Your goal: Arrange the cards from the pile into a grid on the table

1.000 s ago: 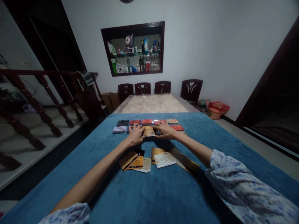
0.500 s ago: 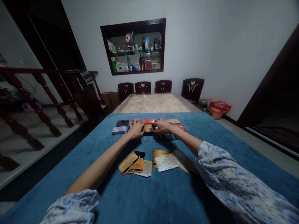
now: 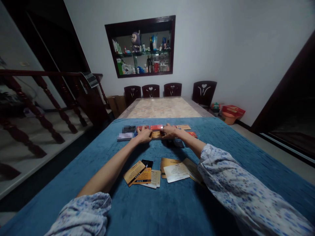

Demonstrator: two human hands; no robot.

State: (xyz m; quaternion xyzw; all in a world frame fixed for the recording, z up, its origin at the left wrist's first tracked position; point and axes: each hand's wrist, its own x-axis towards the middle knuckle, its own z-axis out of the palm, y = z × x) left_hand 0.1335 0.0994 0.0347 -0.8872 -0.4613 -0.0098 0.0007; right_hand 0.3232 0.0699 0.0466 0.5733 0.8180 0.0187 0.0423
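Both my hands reach out to a stack of gold cards (image 3: 157, 135) in the front row of card stacks. My left hand (image 3: 144, 135) grips its left end, fingers curled. At the right end, my right hand (image 3: 169, 131) closes its fingers on the same stack. Just behind it lies a red card stack (image 3: 157, 127), with another red stack (image 3: 142, 127) to its left. A pale stack (image 3: 125, 136) and a dark stack (image 3: 129, 129) sit further left. Dark cards (image 3: 176, 143) lie partly under my right hand; a tan card stack (image 3: 183, 127) is beyond it.
Nearer to me, orange and gold cards (image 3: 139, 175) lie fanned on the blue cloth (image 3: 137, 213). Right of them are white and brown cards (image 3: 177, 172), partly by my right sleeve. A red-and-orange stack (image 3: 192, 134) sits right of my right wrist. Chairs (image 3: 173, 89) stand at the table's far end.
Both hands stay at the gold card stack with almost no movement. My forearms and sleeves have shifted slightly, and the view has tilted a little.
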